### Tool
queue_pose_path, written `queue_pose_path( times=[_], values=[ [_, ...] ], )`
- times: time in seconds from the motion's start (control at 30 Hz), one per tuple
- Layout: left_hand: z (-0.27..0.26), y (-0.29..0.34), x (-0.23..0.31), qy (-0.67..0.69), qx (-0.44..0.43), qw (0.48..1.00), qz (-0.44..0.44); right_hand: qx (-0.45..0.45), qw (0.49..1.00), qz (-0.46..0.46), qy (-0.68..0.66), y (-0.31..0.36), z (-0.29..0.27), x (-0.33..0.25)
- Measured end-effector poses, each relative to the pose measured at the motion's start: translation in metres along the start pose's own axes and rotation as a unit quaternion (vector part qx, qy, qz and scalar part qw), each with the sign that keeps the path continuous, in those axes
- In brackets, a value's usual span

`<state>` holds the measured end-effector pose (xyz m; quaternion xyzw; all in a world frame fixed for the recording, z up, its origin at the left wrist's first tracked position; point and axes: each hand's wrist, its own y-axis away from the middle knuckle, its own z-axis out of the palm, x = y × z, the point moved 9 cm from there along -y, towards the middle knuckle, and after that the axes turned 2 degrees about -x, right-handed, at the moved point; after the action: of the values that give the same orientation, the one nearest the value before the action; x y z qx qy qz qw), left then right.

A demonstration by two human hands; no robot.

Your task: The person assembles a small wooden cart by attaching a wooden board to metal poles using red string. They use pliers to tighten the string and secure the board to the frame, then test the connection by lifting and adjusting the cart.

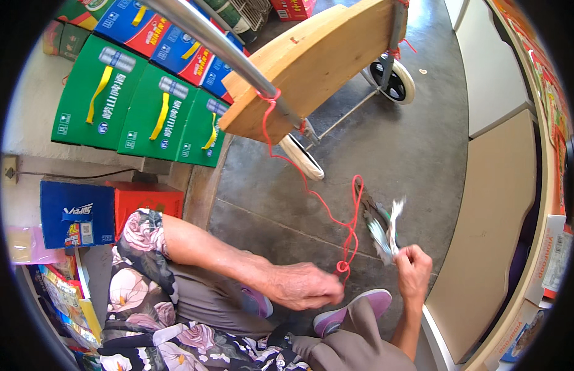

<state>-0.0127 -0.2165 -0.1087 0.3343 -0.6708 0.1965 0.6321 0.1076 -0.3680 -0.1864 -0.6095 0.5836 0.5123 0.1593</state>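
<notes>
My left hand [306, 285] is closed low in front of me, its fingertips pinched at the lower end of a red cord [321, 203], just below a knot. Slight blur softens these fingers. From there the cord rises in loops to a metal tube [225, 52] of a wheeled cart, where it is tied. On the right, my right hand [414, 270] pinches a crumpled strip of white and greenish plastic [386, 235]. The strip sticks up and away from the fingers, over the grey floor. A wooden board [311, 65] lies along the cart's frame.
The cart's white-rimmed wheels [395, 80] stand on the grey floor [417, 167]. Green cartons [92, 93] with yellow handles are stacked at the far left, near a blue box [76, 213] and a red box [147, 201]. A beige cabinet panel [494, 235] borders the right side.
</notes>
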Motion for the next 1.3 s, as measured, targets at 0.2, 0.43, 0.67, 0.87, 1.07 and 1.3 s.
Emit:
queue_pose_path(
  times=[0.2, 0.43, 0.67, 0.87, 1.07, 1.3],
  values=[
    [-0.040, -0.019, 0.056, -0.089, 0.211, 0.970, 0.087, -0.341, 0.925, -0.039, -0.163, 0.060, 0.009, -0.055],
    [-0.014, -0.022, 0.010, 0.098, 0.019, 0.985, -0.140, -0.356, 0.914, -0.104, -0.162, 0.066, 0.021, -0.090],
    [-0.029, -0.001, 0.002, 0.079, 0.007, 0.984, -0.162, -0.282, 0.930, -0.233, -0.022, 0.063, 0.042, -0.116],
    [-0.011, 0.029, -0.003, 0.176, -0.133, 0.950, -0.219, -0.342, 0.910, -0.219, -0.083, 0.072, 0.063, -0.096],
    [-0.020, 0.043, -0.001, 0.248, -0.098, 0.921, -0.283, -0.038, 0.963, -0.107, 0.245, -0.022, 0.053, 0.002],
    [-0.042, 0.049, 0.019, 0.308, -0.043, 0.921, -0.236, 0.042, 0.867, -0.257, 0.426, -0.042, 0.114, 0.055]
  ],
)
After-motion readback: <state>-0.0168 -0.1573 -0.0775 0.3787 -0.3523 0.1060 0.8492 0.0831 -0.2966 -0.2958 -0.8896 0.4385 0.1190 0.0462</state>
